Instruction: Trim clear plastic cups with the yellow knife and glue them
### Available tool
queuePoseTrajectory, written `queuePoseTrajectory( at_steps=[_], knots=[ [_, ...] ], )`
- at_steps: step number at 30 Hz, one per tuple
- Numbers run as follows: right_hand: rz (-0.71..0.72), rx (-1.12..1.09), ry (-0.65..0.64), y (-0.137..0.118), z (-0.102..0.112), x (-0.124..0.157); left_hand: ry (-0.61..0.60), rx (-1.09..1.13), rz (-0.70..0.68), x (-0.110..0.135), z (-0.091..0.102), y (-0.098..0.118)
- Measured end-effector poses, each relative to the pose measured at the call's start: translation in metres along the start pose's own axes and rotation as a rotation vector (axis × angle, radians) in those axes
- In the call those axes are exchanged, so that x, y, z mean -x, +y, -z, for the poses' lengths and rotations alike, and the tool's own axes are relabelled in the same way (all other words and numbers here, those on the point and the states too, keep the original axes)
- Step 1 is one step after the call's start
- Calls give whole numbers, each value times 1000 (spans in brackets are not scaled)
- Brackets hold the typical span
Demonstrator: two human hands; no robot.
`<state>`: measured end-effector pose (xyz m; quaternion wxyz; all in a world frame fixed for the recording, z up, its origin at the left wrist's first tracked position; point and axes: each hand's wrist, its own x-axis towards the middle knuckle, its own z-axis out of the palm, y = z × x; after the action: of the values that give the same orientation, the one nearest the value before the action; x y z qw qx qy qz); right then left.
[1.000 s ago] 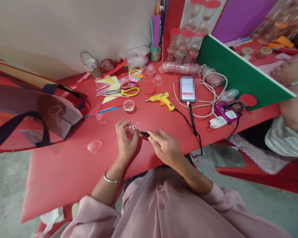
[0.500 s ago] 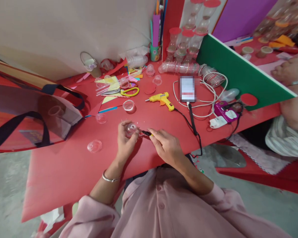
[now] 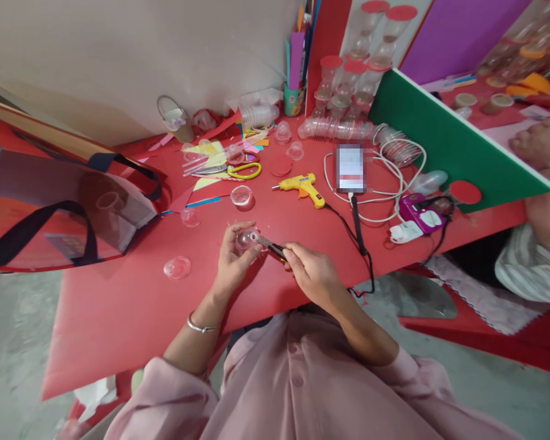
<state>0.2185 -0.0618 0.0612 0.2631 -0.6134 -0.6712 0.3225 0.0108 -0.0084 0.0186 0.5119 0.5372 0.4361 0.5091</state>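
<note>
My left hand (image 3: 233, 261) is closed around a clear plastic dome lid (image 3: 245, 239), with a small hole at its top turned to the right. In my right hand (image 3: 312, 269) is a black and yellow utility knife (image 3: 275, 249). Its grey blade reaches to the hole's edge; whether it touches the plastic I cannot tell. Just beyond the left hand stands a clear plastic cup (image 3: 241, 195). Two more clear dome lids, one nearer (image 3: 176, 267) and one farther (image 3: 191, 217), lie to the left on the red table (image 3: 132, 318).
A yellow glue gun (image 3: 302, 186) lies ahead, its black cord trailing right. Yellow-handled scissors (image 3: 245, 170) rest among paper scraps. A phone (image 3: 350, 168), a purple power strip (image 3: 419, 211) and a green board (image 3: 440, 140) are at right. A bag (image 3: 73, 201) stands at left. Another person's arm (image 3: 543, 195) shows beyond the board.
The knife has drawn slightly back to the right from the lid, and more of its blade and black body shows. My left hand still holds the lid. The view has shifted slightly.
</note>
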Motion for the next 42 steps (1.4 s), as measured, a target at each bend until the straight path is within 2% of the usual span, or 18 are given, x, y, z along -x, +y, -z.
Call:
queuePoseTrajectory(
  at_steps=[5,13,34,37,42],
  knots=[
    [-20,33,-17,-1,0,0,-4,36,13,0,-2,5],
    [12,56,-4,-1,-1,-1,-5,69,-1,0,0,2],
    [66,143,37,2,-5,1,-23,-32,5,1,1,-1],
    [59,123,7,2,-4,0,-36,-39,-24,0,2,-1],
    [-14,-1,-129,0,2,-1,-91,-43,-91,-2,5,-5]
  ],
)
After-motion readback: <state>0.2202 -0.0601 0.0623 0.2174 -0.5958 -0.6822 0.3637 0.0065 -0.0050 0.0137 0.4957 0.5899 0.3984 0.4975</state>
